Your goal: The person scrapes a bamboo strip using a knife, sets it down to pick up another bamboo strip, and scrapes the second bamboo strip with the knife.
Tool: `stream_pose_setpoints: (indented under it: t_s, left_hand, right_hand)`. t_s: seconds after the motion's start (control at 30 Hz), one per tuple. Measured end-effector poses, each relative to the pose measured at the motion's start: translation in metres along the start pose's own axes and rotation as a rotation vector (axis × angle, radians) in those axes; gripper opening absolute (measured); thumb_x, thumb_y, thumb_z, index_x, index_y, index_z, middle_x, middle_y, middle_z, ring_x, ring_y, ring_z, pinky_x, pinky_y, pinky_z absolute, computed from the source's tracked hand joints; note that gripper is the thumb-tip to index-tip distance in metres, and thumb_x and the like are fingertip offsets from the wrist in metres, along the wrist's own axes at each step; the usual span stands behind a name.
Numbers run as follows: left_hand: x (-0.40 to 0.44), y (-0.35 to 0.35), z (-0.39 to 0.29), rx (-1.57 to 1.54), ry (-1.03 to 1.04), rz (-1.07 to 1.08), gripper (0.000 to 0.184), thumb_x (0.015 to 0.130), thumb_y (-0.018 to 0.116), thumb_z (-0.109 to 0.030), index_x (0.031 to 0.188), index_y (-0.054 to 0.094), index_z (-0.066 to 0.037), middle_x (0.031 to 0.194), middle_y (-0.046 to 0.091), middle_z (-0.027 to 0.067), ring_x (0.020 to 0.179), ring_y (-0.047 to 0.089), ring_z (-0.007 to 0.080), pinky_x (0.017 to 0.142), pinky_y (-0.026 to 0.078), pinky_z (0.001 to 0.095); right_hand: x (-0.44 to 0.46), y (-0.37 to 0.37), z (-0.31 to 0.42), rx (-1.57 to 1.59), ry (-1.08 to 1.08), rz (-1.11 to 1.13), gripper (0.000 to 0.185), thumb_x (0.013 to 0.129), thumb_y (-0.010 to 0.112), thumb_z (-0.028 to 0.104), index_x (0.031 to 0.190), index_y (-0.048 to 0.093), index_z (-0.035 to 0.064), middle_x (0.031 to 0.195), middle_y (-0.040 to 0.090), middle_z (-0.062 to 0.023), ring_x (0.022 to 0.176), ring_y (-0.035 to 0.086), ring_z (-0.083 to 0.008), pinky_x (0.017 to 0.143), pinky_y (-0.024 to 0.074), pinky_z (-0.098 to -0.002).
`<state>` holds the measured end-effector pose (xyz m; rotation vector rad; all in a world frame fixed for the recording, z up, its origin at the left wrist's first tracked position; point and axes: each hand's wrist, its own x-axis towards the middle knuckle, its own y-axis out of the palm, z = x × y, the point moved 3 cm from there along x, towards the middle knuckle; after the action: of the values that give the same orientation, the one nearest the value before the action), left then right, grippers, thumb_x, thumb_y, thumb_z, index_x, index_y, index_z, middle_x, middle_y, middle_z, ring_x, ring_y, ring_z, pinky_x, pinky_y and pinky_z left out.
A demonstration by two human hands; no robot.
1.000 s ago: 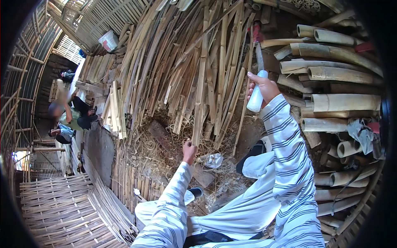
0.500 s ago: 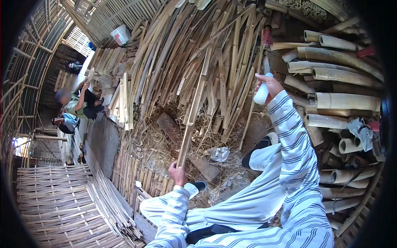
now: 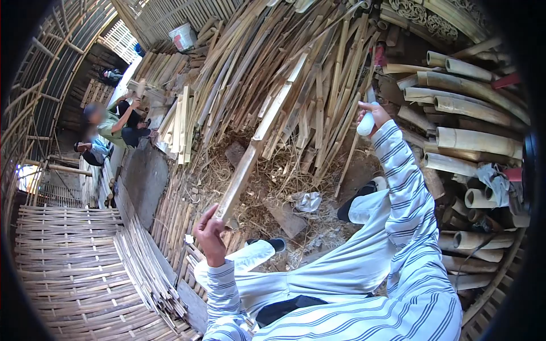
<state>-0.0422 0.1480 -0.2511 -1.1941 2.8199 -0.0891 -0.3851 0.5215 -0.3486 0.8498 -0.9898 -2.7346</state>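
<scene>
My left hand [image 3: 210, 234] is at the near end of a long split bamboo piece [image 3: 245, 173], its fingers closed around the end. The piece slants away from me, its pale hollow inner side with node ridges turned up, and its far end lies over the pile of bamboo strips [image 3: 227, 74]. Out to the right, my right hand [image 3: 375, 116] grips the thick white handle [image 3: 365, 124] of a knife. Its blade [image 3: 371, 94] points away from me and shows only in part against the pile.
Split bamboo lengths [image 3: 480, 139] are stacked on the right. A crumpled plastic wrapper [image 3: 307, 201] and a flat wood block [image 3: 286, 219] lie among shavings. At left are a woven bamboo panel [image 3: 68, 256] and two people [image 3: 116, 122], one holding up a piece. A white bucket [image 3: 182, 37] stands behind.
My left hand has moved left and slightly up with the near end of the bamboo piece, turning it so its inner side shows more. The right hand with the knife stays nearly in place.
</scene>
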Motion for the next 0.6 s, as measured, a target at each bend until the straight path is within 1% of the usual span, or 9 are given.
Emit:
stream_pose_setpoints:
  t_s: [0.07, 0.2, 0.23, 0.33, 0.37, 0.43, 0.5, 0.57, 0.6]
  left_hand:
    - [-0.002, 0.007, -0.014, -0.102, 0.064, -0.125, 0.036, 0.074, 0.054, -0.011, 0.102, 0.062, 0.008, 0.078, 0.061, 0.0108, 0.063, 0.059, 0.0153, 0.052, 0.052, 0.0259]
    - [-0.011, 0.033, -0.064, -0.098, 0.445, -0.355, 0.028, 0.076, 0.054, -0.012, 0.094, 0.062, 0.008, 0.079, 0.059, 0.0115, 0.066, 0.058, 0.0167, 0.053, 0.052, 0.0270]
    - [-0.009, 0.034, -0.071, -0.101, 0.629, -0.440, 0.025, 0.076, 0.053, -0.012, 0.090, 0.062, 0.007, 0.077, 0.059, 0.0125, 0.060, 0.056, 0.0164, 0.048, 0.049, 0.0270]
    - [-0.007, 0.037, -0.108, -0.051, 0.934, -0.615, 0.022, 0.075, 0.052, -0.014, 0.083, 0.061, 0.005, 0.071, 0.058, 0.0091, 0.051, 0.050, 0.0122, 0.044, 0.044, 0.0260]
    - [-0.008, 0.037, -0.123, 0.046, 1.048, -0.614, 0.018, 0.077, 0.050, -0.019, 0.069, 0.055, -0.003, 0.062, 0.053, 0.0021, 0.046, 0.043, 0.0076, 0.042, 0.038, 0.0234]
    - [-0.002, 0.025, -0.151, 0.067, 1.233, -0.608, 0.022, 0.079, 0.046, -0.023, 0.060, 0.046, -0.012, 0.055, 0.045, -0.0024, 0.045, 0.040, 0.0049, 0.041, 0.036, 0.0216]
    - [-0.004, 0.026, -0.192, 0.092, 1.226, -0.713, 0.022, 0.083, 0.042, -0.025, 0.064, 0.044, -0.015, 0.056, 0.043, -0.0019, 0.045, 0.040, 0.0048, 0.040, 0.036, 0.0213]
    - [0.009, -0.005, -0.221, 0.107, 1.343, -0.640, 0.016, 0.084, 0.043, -0.024, 0.071, 0.046, -0.015, 0.059, 0.042, -0.0016, 0.046, 0.042, 0.0062, 0.040, 0.039, 0.0216]
    - [0.006, -0.009, -0.239, 0.065, 1.271, -0.690, 0.016, 0.079, 0.048, -0.028, 0.071, 0.047, -0.014, 0.066, 0.042, 0.0009, 0.059, 0.046, 0.0095, 0.054, 0.041, 0.0266]
  right_hand:
    - [-0.005, -0.002, -0.004, 0.032, 0.015, -0.017, 0.015, 0.083, 0.060, 0.011, 0.072, 0.051, 0.0084, 0.054, 0.053, -0.0033, 0.046, 0.056, -0.0189, 0.048, 0.0498, -0.0330]
    - [-0.008, -0.010, -0.010, 0.056, 0.027, -0.070, 0.016, 0.082, 0.061, 0.010, 0.070, 0.050, 0.0094, 0.053, 0.053, -0.0021, 0.045, 0.055, -0.0169, 0.044, 0.0484, -0.0309]
    - [-0.007, -0.011, -0.010, 0.038, 0.009, -0.075, 0.015, 0.082, 0.061, 0.011, 0.072, 0.050, 0.0089, 0.053, 0.052, -0.0018, 0.045, 0.055, -0.0164, 0.044, 0.0481, -0.0304]
    - [0.000, -0.018, -0.009, 0.067, 0.016, -0.041, 0.014, 0.082, 0.061, 0.010, 0.074, 0.050, 0.0083, 0.054, 0.053, -0.0019, 0.045, 0.055, -0.0164, 0.044, 0.0485, -0.0307]
    - [0.001, -0.021, -0.009, 0.059, 0.013, -0.030, 0.013, 0.082, 0.061, 0.010, 0.075, 0.050, 0.0082, 0.054, 0.053, -0.0019, 0.045, 0.055, -0.0164, 0.044, 0.0487, -0.0307]
    - [0.001, -0.023, -0.005, 0.041, 0.006, -0.006, 0.013, 0.082, 0.061, 0.010, 0.075, 0.050, 0.0078, 0.055, 0.053, -0.0019, 0.045, 0.055, -0.0164, 0.044, 0.0490, -0.0308]
    - [-0.002, -0.024, -0.002, -0.005, -0.034, -0.023, 0.012, 0.082, 0.061, 0.010, 0.076, 0.051, 0.0074, 0.055, 0.053, -0.0019, 0.045, 0.055, -0.0164, 0.045, 0.0491, -0.0305]
    - [-0.004, -0.024, -0.001, -0.038, -0.044, -0.049, 0.013, 0.082, 0.062, 0.011, 0.074, 0.052, 0.0076, 0.054, 0.054, -0.0020, 0.045, 0.055, -0.0164, 0.044, 0.0493, -0.0306]
    - [-0.003, -0.025, 0.000, -0.048, -0.039, -0.043, 0.015, 0.082, 0.062, 0.013, 0.073, 0.052, 0.0083, 0.054, 0.054, -0.0021, 0.044, 0.055, -0.0155, 0.044, 0.0494, -0.0295]
